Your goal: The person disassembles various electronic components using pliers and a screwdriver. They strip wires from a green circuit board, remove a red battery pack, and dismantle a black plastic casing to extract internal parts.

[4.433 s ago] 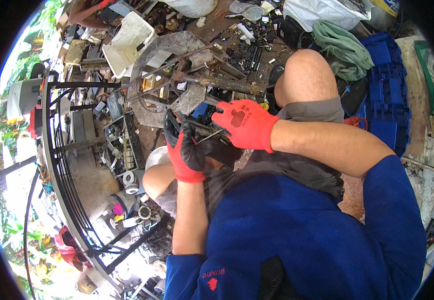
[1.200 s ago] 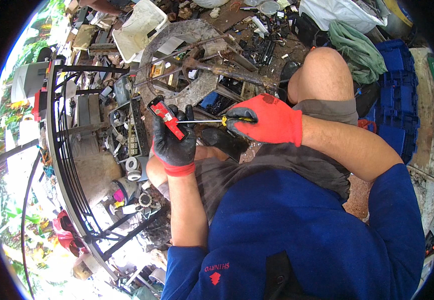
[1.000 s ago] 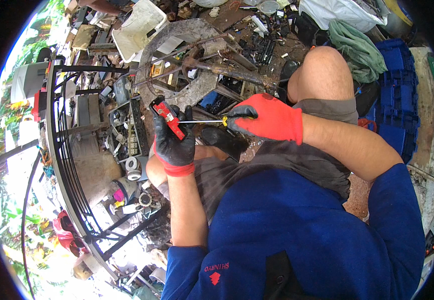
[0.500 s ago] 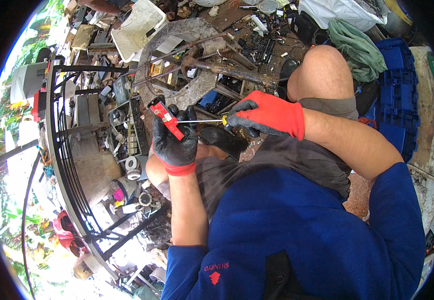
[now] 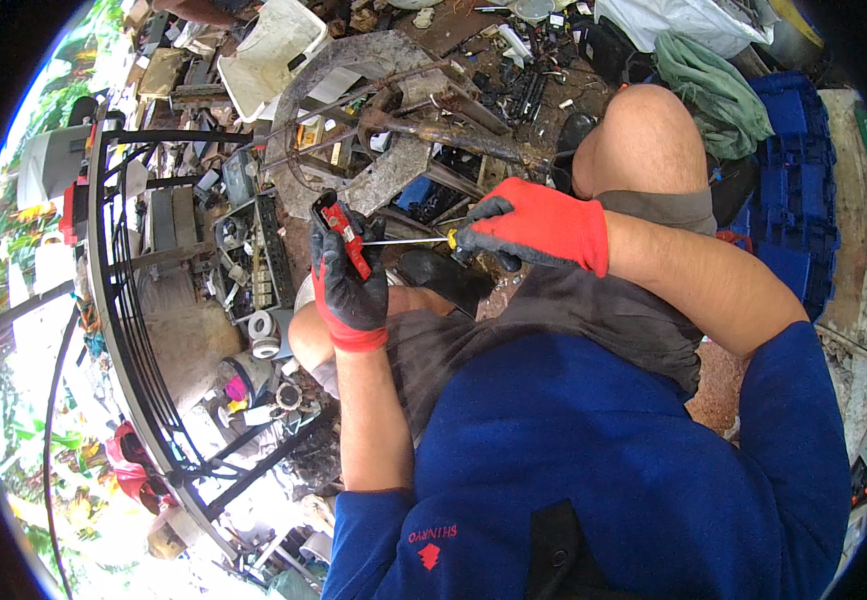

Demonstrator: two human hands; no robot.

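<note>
My left hand, in a red glove with a dark coated palm, is closed around a slim red-and-black device, tilted with its black end away from me. What kind of device it is I cannot make out. A matching glove covers my right hand, whose fingers are wrapped round the handle of a screwdriver. Its thin metal shaft points left, with the tip at the device's right edge; whether it touches is too small to tell. Most of the handle is hidden in my fingers, apart from a yellow collar.
Beyond my hands stands a grey metal ring frame with a rusty hammer-like tool across it. A black metal rack runs along the left. Blue plastic crates and a green cloth lie right. Scrap parts litter the ground.
My left hand has turned and shifted slightly right, so the red device now shows more edge-on. The right hand keeps the screwdriver at its edge, nearly unmoved.
</note>
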